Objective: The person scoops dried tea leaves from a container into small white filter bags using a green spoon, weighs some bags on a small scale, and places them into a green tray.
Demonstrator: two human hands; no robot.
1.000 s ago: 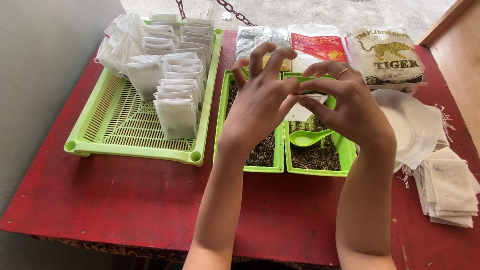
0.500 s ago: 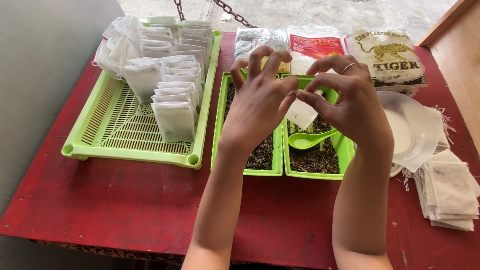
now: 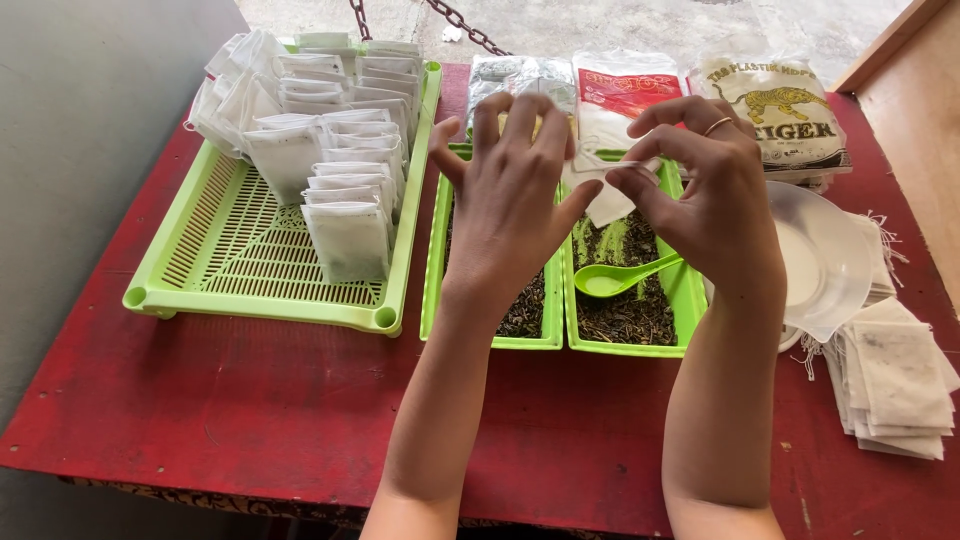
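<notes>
Both hands, left and right, pinched a small white bag above the tea trays, at 12 o'clock from the spoon; a loose pinch might have dropped it.

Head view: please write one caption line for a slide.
Two hands hold a small white pouch above green trays of dried leaves.

Red surface. Lime-green slatted tray, white sachets in it. Two lime-green tubs with dark brown-black loose tea. Lime-green spoon. White small bag. White bowl. White empty bags, speckled. Gold ring.
</notes>
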